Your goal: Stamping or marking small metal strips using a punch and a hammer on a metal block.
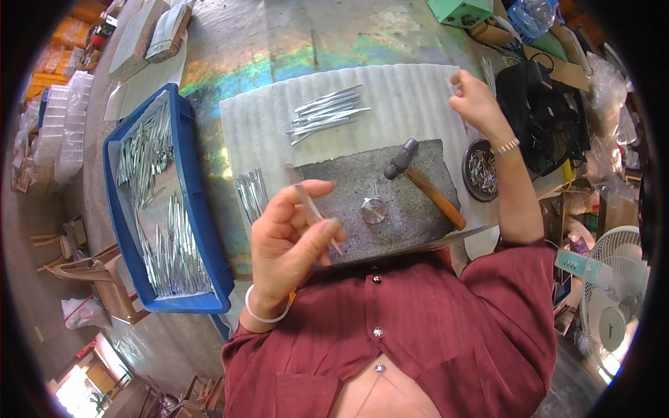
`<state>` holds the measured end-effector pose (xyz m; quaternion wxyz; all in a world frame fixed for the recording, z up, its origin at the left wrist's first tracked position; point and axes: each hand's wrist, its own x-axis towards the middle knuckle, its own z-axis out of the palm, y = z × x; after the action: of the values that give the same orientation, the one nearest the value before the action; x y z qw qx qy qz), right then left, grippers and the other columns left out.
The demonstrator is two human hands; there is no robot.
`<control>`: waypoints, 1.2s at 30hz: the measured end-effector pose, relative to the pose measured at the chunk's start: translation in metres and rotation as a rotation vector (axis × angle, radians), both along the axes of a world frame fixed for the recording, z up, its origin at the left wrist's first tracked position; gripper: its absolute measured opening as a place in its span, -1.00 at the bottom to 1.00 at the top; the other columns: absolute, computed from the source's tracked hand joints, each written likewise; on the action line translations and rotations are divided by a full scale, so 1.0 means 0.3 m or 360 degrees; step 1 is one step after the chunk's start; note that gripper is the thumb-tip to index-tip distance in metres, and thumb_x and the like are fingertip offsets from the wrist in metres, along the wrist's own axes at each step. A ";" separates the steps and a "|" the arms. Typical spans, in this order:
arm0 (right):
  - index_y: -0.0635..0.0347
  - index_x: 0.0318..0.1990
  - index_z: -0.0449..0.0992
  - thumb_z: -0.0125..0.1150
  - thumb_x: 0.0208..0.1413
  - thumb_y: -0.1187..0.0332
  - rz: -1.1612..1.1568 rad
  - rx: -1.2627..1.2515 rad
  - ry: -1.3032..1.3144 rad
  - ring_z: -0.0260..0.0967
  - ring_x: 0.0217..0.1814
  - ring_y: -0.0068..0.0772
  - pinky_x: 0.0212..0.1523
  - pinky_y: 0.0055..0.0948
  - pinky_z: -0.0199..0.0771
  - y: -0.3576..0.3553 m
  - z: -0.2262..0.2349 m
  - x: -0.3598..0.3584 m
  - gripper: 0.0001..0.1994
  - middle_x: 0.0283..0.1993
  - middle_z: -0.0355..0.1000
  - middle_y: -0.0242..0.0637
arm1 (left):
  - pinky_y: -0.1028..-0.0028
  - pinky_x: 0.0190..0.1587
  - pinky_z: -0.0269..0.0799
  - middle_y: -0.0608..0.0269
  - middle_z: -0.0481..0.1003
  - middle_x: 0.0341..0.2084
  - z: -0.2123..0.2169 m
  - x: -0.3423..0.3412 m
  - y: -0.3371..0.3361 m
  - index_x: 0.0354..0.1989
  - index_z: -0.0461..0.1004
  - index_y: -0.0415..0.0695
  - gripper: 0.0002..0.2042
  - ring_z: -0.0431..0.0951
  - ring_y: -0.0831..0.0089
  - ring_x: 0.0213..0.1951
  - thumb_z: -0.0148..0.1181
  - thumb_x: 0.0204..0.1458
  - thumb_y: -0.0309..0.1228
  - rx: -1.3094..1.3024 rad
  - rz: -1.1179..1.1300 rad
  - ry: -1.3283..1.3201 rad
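Metal strip (311,203), thin, stiff and likely light and slick, best held mid-length, pinched in left hand (287,240) above stone slab (380,202) beside hammer (425,182); right hand (476,103) raised, fingers closed on something small, over ribbed mat (404,97).

Dark red button shirt (418,327), short sleeves; white bangle (263,315) left wrist, beaded bracelet (506,146) right.

bright even daylight, rainbow glare on the table (293,56), dark fisheye-bent edges.
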<state>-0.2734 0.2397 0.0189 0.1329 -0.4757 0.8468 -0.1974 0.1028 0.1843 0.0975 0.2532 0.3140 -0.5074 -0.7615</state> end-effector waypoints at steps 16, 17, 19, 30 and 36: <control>0.33 -0.28 0.45 0.17 0.05 0.56 0.0201 -0.0564 -0.1610 0.38 -0.51 -0.58 -0.50 -0.57 0.38 0.211 0.303 0.667 -0.91 -0.45 0.40 -0.31 | 0.61 -0.23 0.44 0.25 0.55 -0.39 -0.095 -0.074 0.105 -0.12 0.36 -0.31 -0.84 0.51 0.61 -0.27 0.05 0.14 -0.59 -0.0151 -0.0252 0.0199; 0.33 -0.28 0.45 0.18 0.05 0.55 0.0368 -0.0730 -0.1283 0.40 -0.51 -0.53 -0.51 -0.55 0.38 0.198 0.283 0.664 -0.91 -0.45 0.41 -0.28 | 0.62 -0.23 0.43 0.25 0.55 -0.38 -0.097 -0.069 0.103 -0.13 0.36 -0.32 -0.85 0.51 0.63 -0.27 0.06 0.13 -0.59 -0.0124 -0.0256 0.0219; 0.33 -0.28 0.45 0.19 0.04 0.54 0.0530 -0.0886 -0.0953 0.42 -0.51 -0.48 -0.52 -0.54 0.38 0.190 0.270 0.668 -0.90 -0.45 0.42 -0.24 | 0.63 -0.24 0.43 0.26 0.55 -0.37 -0.100 -0.055 0.102 -0.14 0.36 -0.32 -0.85 0.50 0.65 -0.26 0.07 0.13 -0.58 -0.0095 -0.0256 0.0236; 0.33 -0.31 0.49 0.31 -0.03 0.52 0.0424 -0.0763 -0.1022 0.41 -0.58 -0.52 -0.56 -0.58 0.37 0.204 0.288 0.704 -0.86 -0.50 0.45 -0.24 | 0.62 -0.26 0.45 0.21 0.57 -0.38 -0.089 -0.036 0.094 -0.24 0.43 -0.31 -0.89 0.53 0.63 -0.30 0.15 0.07 -0.61 -0.0348 -0.0273 0.0257; 0.33 -0.32 0.49 0.32 -0.05 0.53 0.0399 -0.0803 -0.1093 0.42 -0.57 -0.47 -0.56 -0.57 0.37 0.207 0.280 0.706 -0.85 -0.52 0.45 -0.23 | 0.63 -0.29 0.45 0.21 0.57 -0.41 -0.087 -0.037 0.100 -0.26 0.44 -0.31 -0.90 0.53 0.64 -0.32 0.16 0.06 -0.61 -0.0180 -0.0273 0.0303</control>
<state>-0.0617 0.3017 0.1029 0.3091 -0.4991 0.6148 -0.5267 0.0917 0.2144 0.0714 0.2513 0.1810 -0.5481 -0.7769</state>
